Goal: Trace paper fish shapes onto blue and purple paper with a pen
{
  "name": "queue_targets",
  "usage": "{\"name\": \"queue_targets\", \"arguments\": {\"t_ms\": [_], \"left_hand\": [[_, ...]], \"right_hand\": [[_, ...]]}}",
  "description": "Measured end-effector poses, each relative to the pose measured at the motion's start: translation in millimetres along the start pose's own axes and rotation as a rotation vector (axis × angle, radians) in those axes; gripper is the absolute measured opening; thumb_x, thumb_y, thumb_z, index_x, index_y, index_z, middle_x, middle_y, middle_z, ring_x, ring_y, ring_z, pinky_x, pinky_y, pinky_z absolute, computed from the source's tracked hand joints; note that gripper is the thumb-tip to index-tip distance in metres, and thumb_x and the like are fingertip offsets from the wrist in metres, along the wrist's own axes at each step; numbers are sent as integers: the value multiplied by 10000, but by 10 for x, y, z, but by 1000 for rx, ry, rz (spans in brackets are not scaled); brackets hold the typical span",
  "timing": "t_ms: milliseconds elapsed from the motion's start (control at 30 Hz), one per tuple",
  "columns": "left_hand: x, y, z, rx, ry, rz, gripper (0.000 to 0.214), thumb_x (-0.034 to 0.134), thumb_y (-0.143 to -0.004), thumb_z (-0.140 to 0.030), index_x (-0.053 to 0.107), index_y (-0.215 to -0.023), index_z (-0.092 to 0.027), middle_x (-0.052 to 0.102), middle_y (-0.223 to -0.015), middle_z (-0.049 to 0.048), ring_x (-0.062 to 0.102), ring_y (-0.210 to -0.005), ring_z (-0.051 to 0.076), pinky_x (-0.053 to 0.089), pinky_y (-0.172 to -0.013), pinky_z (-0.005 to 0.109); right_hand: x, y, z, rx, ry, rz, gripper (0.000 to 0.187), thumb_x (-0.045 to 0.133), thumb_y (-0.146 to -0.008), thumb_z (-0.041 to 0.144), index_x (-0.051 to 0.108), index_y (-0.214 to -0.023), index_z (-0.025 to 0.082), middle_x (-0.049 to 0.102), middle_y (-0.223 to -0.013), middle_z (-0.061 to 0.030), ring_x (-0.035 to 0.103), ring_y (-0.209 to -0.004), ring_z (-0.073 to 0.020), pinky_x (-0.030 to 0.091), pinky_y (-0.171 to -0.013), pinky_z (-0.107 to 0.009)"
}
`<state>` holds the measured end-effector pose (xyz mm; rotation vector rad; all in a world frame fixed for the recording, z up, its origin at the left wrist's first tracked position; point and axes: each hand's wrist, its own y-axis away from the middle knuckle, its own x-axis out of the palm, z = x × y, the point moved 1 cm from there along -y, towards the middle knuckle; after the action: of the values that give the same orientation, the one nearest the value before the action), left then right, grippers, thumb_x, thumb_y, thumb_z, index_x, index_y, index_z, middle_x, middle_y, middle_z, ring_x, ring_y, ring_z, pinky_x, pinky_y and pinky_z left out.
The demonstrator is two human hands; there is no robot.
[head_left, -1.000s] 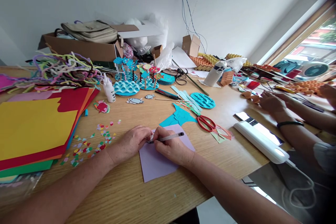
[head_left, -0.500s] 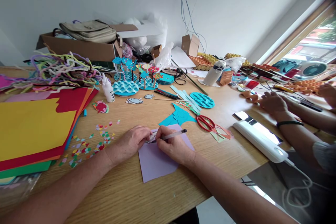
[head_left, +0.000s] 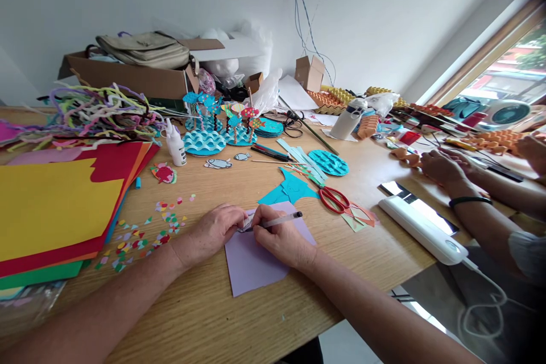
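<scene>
My right hand grips a clear-barrelled pen with a dark cap end, its tip low over a sheet of purple paper. Curled fingers of my left hand press a small pale paper cutout onto the sheet's upper left part. Most of that cutout is hidden by both hands, so its full shape cannot be made out. Behind the sheet lie blue paper scraps. Two grey-blue paper fish and a red paper fish lie farther back.
Red-handled scissors lie right of the sheet. Confetti, stacked coloured paper and a glue bottle are at left. Fish decorations stand behind. A white device and another person's hands are at right.
The pen and my right hand have shifted very slightly left and down. My left hand stays in place; the other person's hands move a little.
</scene>
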<state>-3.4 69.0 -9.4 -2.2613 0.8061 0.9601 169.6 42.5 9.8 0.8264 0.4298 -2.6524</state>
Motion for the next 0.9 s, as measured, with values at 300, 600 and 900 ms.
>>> {"name": "queue_targets", "arguments": {"t_ms": [300, 600, 900], "left_hand": [[-7, -5, -25, -1, 2, -21, 163, 412, -856, -98, 530, -788, -187, 622, -937, 27, 557, -873, 169, 438, -784, 286], [13, -13, -6, 12, -15, -38, 190, 410, -830, -56, 531, -792, -198, 634, -945, 23, 560, -920, 170, 435, -835, 303], [-36, -13, 0, 40, -16, 13, 203, 408, -865, -100, 583, -808, -185, 626, -990, 46, 550, -955, 173, 424, -849, 310]], "right_hand": [[-10, -9, 33, 28, -46, 23, 121, 432, -699, 87, 449, -696, 208, 478, -580, 55, 438, -539, -103, 349, -518, -204], [-187, 26, -60, -51, 70, -122, 151, 429, -862, 186, 579, -870, 199, 633, -729, -8, 570, -660, -116, 410, -630, -227], [-58, -30, -42, -126, 357, 42, 144, 423, -896, 172, 561, -922, 205, 664, -792, -49, 611, -709, -155, 381, -628, -235]]}}
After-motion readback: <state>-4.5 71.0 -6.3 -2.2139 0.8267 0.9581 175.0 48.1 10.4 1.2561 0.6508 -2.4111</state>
